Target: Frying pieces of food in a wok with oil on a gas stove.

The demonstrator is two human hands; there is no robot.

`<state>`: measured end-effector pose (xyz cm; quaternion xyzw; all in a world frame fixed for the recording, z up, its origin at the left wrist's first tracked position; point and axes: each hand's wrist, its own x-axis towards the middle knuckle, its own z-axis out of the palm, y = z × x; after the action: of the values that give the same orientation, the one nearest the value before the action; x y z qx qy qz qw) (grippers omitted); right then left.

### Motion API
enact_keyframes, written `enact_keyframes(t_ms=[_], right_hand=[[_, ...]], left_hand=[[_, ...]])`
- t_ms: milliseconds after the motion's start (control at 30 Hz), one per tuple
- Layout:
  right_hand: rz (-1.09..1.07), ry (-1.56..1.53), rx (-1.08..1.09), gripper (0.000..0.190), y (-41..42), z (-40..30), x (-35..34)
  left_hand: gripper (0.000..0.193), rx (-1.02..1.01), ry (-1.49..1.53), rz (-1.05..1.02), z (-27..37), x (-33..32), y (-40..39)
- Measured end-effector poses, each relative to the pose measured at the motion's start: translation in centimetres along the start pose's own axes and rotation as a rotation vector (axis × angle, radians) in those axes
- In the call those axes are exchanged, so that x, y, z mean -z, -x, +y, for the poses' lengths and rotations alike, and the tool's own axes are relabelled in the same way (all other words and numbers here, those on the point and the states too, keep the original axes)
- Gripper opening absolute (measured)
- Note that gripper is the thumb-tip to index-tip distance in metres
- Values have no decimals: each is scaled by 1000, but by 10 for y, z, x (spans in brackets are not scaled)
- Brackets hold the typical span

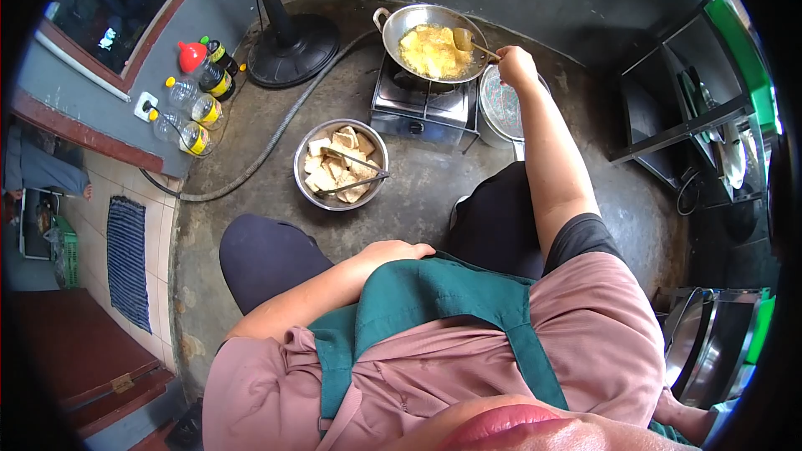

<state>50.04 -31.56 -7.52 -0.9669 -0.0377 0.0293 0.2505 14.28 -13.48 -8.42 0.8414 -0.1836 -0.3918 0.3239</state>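
My right hand [517,66] is closed on the handle of a metal spatula [464,39], whose blade rests at the right side of a wok [392,31]. Pale yellow pieces of food [432,50] lie in bubbling oil in the wok, which sits on a gas stove [391,100]. Against the green apron at my lap lies my left hand [396,250], fingers together; whether it holds anything cannot be told. On the floor before me a steel bowl [301,186] contains tofu-like chunks [338,166], with metal tongs [366,180] laid across them.
Right of the stove stands a pot with a mesh strainer [501,103] on top. A gas hose [276,144] curves across the floor. Bottles [194,103], one with a red funnel [192,56], and a fan base [291,53] stand left. A metal rack [683,131] is at right. Another person's leg [47,169] shows far left.
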Motion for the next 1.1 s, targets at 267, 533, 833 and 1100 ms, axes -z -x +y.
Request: enact_keyframes(t_ms=[267, 533, 833, 1100], right_hand=[[23, 19, 29, 28, -3, 6, 1], [-43, -127, 62, 31, 7, -4, 14], [-220, 43, 65, 34, 19, -16, 32], [-82, 247, 167, 34, 3, 1, 9]], left_hand=[[40, 29, 18, -14, 2, 2, 0], [41, 51, 70, -18, 2, 2, -1], [42, 16, 22, -7, 2, 2, 0], [41, -17, -9, 11, 2, 1, 0]])
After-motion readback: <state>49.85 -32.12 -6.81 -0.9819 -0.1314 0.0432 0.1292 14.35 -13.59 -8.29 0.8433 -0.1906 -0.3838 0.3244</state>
